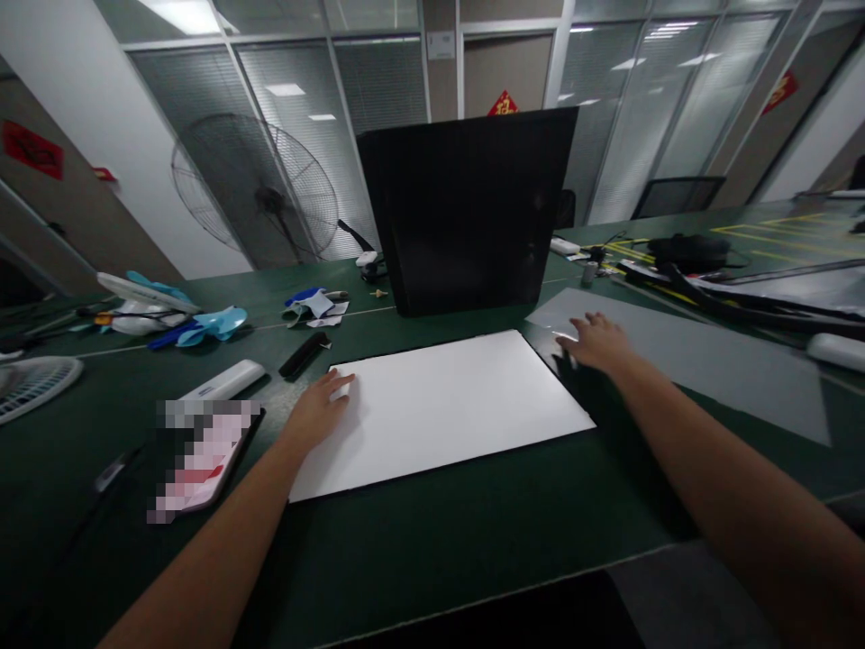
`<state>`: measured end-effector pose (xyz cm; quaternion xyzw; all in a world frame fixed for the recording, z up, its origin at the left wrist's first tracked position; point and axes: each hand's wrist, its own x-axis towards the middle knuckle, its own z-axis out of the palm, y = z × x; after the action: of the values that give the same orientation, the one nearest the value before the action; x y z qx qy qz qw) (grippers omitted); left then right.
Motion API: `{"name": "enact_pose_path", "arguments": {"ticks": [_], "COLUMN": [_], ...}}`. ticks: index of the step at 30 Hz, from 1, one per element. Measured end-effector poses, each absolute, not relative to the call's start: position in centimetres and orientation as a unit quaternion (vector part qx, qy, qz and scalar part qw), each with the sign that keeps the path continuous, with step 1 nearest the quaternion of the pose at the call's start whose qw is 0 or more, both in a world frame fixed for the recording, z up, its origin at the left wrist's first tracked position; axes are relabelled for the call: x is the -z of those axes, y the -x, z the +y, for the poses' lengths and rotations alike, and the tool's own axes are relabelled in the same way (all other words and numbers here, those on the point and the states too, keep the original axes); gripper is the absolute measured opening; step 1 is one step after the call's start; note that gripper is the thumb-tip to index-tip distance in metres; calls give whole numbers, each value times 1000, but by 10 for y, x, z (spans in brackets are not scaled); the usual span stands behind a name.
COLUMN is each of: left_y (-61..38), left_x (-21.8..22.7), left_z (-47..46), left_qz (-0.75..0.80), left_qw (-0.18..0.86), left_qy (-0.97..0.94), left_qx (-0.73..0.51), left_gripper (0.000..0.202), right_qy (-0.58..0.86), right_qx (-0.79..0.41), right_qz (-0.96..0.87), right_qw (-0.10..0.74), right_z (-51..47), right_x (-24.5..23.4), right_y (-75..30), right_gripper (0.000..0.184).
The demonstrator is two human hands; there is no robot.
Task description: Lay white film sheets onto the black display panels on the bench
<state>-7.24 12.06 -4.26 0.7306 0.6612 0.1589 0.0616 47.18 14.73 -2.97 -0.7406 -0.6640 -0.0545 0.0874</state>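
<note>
A white rectangular panel (446,406) lies flat on the dark green table (432,541) in front of me. My left hand (317,410) rests on the panel's left edge, fingers laid loosely on it. My right hand (595,342) hovers just past the panel's far right corner, fingers spread, touching or nearly touching a grey sheet (703,361) that lies to the right. A large black panel (466,212) stands upright just behind the white one.
A phone (199,455) lies at the left, with a white bar-shaped device (226,380) and a small black object (304,353) behind it. Blue and white items (168,315) clutter the far left. A standing fan (257,194) is behind; cables and black gear (689,257) at right.
</note>
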Motion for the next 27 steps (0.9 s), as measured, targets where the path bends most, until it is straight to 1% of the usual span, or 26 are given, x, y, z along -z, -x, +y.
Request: {"name": "enact_pose_path", "arguments": {"ticks": [4, 7, 9, 15, 20, 27], "left_y": [70, 69, 69, 69, 69, 71], "left_x": [40, 38, 37, 38, 37, 41], "left_z": [119, 117, 117, 116, 114, 117], "left_qz": [657, 657, 659, 660, 666, 658], "left_qw": [44, 47, 53, 53, 67, 47], "left_qy": [-735, -737, -736, -734, -728, -735], "left_qx": [-161, -152, -148, -149, -147, -157], "left_gripper": [51, 51, 51, 49, 51, 49], "right_qy": [844, 869, 868, 860, 857, 846], "right_qx": [-6, -39, -42, -11, 10, 24], "right_qz": [-530, -486, -485, -502, -506, -522], "right_qw": [78, 88, 94, 96, 100, 109], "right_z": [158, 162, 162, 158, 154, 147], "right_x": [48, 58, 59, 49, 43, 31], "right_y": [-512, -520, -520, -512, -506, -502], "right_gripper": [90, 104, 107, 91, 85, 59]}}
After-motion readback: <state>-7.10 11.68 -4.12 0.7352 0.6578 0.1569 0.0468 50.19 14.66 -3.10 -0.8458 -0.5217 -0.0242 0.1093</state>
